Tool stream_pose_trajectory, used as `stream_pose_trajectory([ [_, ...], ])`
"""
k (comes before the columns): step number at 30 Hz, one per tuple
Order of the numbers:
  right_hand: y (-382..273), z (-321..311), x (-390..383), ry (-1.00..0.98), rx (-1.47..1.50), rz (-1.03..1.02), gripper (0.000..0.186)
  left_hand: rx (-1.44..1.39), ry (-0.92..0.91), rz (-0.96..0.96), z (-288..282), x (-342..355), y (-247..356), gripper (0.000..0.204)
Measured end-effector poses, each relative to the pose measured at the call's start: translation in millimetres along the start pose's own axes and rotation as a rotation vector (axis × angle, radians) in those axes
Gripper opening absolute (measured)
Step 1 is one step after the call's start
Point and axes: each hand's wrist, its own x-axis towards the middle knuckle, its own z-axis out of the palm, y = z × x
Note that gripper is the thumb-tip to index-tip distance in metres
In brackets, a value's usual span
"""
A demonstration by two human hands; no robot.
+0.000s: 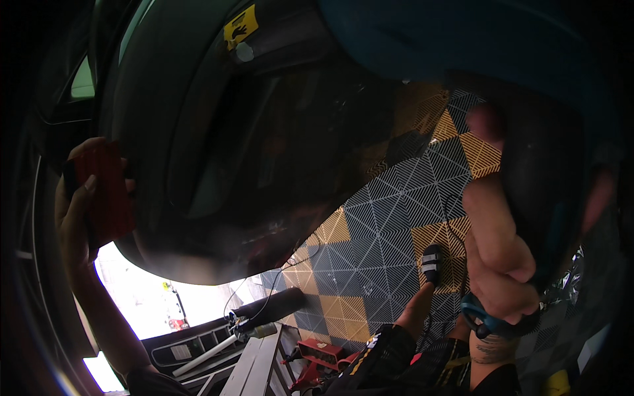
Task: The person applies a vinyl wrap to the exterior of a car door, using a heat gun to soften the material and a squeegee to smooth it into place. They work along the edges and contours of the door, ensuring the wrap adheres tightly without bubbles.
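Observation:
On the left, my left hand [78,211] is closed around a flat red squeegee card [105,191], with the thumb across its face. The card is beside the edge of a glossy dark car panel [264,152], which curves across the middle of the view. On the right, my right hand [498,251] wraps round the grip of a bulky black and teal power tool [541,165], close to the camera and blurred. Its exact kind cannot be made out. The tool's large teal part [456,33] fills the upper right.
A yellow sticker [240,26] is on the dark panel's upper part. Grey and yellow grid tiles [370,231] cover the floor, where a thin dark cable runs. Below are a pale step bench [254,363], a red box [323,353] and my shoe [430,263].

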Motion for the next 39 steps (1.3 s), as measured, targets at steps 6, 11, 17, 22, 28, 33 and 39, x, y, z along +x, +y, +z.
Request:
stream_pose_trajectory([
  [6, -2, 5, 4, 0.016, -0.027, -0.01, 0.079, -0.005, -0.018, 0.034, -2, 6, 0, 0.052],
  [11, -4, 4, 9, 0.011, -0.024, -0.008, 0.081, 0.001, 0.004, 0.006, -4, 3, 1, 0.053],
  [17, -11, 4, 7, 0.013, -0.042, -0.012, 0.082, -0.045, 0.034, -0.027, -4, 5, -2, 0.055],
  [22, -19, 5, 6, 0.006, -0.079, -0.02, 0.083, -0.108, 0.044, -0.032, -4, 7, -4, 0.053],
  [28, -28, 7, 4, -0.009, -0.141, -0.033, 0.085, -0.111, 0.073, -0.08, -4, 6, -2, 0.05],
  [33, -37, 14, -3, 0.02, -0.192, -0.054, 0.086, -0.112, 0.008, -0.027, -3, 11, 3, 0.049],
  [39, -26, 10, -2, 0.026, -0.112, -0.103, 0.089, -0.13, -0.019, -0.041, -4, 7, -1, 0.047],
])
